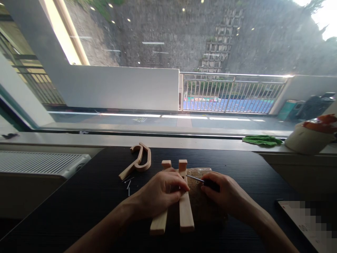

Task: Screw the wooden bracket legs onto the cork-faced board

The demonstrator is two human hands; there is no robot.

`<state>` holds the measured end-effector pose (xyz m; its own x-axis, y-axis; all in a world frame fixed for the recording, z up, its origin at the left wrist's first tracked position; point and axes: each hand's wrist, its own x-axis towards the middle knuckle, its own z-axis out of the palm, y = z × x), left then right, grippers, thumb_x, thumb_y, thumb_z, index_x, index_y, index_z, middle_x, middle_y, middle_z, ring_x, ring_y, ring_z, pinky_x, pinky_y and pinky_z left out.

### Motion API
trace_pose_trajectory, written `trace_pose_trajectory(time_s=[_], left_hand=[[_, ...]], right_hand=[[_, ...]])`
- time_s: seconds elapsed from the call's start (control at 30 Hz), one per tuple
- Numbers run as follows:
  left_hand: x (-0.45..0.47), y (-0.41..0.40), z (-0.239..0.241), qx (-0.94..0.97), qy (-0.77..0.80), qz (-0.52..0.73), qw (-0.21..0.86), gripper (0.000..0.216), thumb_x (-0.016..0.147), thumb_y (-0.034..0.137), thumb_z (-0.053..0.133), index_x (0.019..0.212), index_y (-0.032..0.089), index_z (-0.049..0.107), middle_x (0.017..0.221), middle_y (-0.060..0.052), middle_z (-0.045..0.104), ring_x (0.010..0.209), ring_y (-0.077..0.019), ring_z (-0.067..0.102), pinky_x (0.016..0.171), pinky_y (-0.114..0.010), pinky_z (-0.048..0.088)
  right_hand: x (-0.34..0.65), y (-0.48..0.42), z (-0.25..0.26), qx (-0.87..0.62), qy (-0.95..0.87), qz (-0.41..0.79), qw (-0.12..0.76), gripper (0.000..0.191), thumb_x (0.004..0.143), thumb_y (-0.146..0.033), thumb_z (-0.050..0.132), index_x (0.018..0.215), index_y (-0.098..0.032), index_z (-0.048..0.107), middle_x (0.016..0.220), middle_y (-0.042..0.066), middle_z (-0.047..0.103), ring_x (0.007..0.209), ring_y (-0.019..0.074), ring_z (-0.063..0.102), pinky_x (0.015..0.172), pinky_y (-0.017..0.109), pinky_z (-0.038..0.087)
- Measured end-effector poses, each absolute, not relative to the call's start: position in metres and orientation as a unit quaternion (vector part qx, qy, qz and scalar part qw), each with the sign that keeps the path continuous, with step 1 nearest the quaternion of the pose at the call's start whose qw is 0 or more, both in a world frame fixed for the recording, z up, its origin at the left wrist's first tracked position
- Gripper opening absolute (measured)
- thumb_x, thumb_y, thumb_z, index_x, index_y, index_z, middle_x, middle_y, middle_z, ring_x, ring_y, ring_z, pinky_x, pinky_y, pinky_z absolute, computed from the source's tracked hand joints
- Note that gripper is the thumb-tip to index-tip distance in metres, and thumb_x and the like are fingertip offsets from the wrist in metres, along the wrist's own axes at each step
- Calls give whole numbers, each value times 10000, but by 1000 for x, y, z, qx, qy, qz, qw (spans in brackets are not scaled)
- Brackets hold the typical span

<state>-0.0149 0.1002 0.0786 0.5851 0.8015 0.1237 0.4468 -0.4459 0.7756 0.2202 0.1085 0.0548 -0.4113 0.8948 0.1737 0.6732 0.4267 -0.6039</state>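
My left hand [159, 193] lies across two pale wooden strips, its fingertips closed on the right-hand wooden strip [186, 212]. The other wooden strip [159, 223] passes beneath that hand; its middle is hidden. Both strips have a raised block at the far end. A screwdriver [195, 179] with a dark handle is gripped in my right hand [223, 188]. Its thin metal shaft points left, the tip at the right strip's edge near a dark hole. Under the strips is a worn brown board [201, 200] dotted with small holes.
Curved wooden hook pieces [143, 163] lie at the back left of the black table [86, 200]. Several screws or nails [129, 186] are scattered below them. A green cloth [262, 140] and a white pot [302, 138] stand on the sill. A pale flat object [297, 221] is at right.
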Motion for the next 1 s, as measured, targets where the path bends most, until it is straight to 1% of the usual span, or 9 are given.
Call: trace_pose_trajectory(time_s=[0.1,0.2,0.37,0.47,0.6,0.73,0.87,1.0], left_hand=[[-15,101,76,804,390,247,375,182,823,128,546,904,212,685,907,1,657,933,-144,550,856,-261,434],[-16,102,74,810,386,256,359,186,844,154,533,939,215,681,934,-4,645,951,-143,544,860,-259,430],[-18,102,78,833,387,239,317,158,842,178,544,882,203,695,927,-24,625,924,-151,537,841,-268,427],[-20,102,79,817,402,244,334,148,840,184,550,879,200,692,900,-17,635,912,-146,549,848,-263,427],[-21,102,77,785,425,262,367,147,835,205,565,907,200,692,916,-14,650,936,-150,563,834,-247,441],[-20,101,75,786,423,260,367,159,844,221,552,893,190,700,916,-27,644,948,-166,565,860,-267,437],[-18,100,75,784,427,252,372,174,859,238,535,901,185,695,917,-31,649,937,-170,569,851,-273,436],[-17,100,75,793,426,253,355,157,856,252,549,881,189,690,888,-19,652,912,-162,561,839,-271,426]], right_hand=[[219,108,55,-485,-809,225,244,145,830,-301,552,917,-241,651,888,-14,672,806,173,604,697,268,414],[219,109,54,-485,-809,227,243,144,834,-302,546,922,-248,647,889,-18,671,808,174,606,702,271,417],[219,110,50,-493,-803,225,247,166,820,-317,568,956,-265,647,934,-15,674,853,190,612,740,286,425],[220,110,50,-489,-805,228,247,159,824,-316,568,959,-273,642,936,-23,673,850,182,612,740,280,424],[220,109,52,-487,-810,222,242,142,829,-306,564,947,-280,638,910,-38,669,822,169,609,717,272,416],[220,109,52,-489,-812,217,235,144,832,-288,554,954,-276,630,919,-33,664,826,171,605,712,274,410],[220,110,52,-490,-813,215,231,129,835,-286,550,942,-270,621,917,-30,658,824,172,597,709,274,405],[221,109,51,-495,-803,221,249,106,851,-293,530,933,-248,580,849,-30,644,745,154,578,660,260,398]])
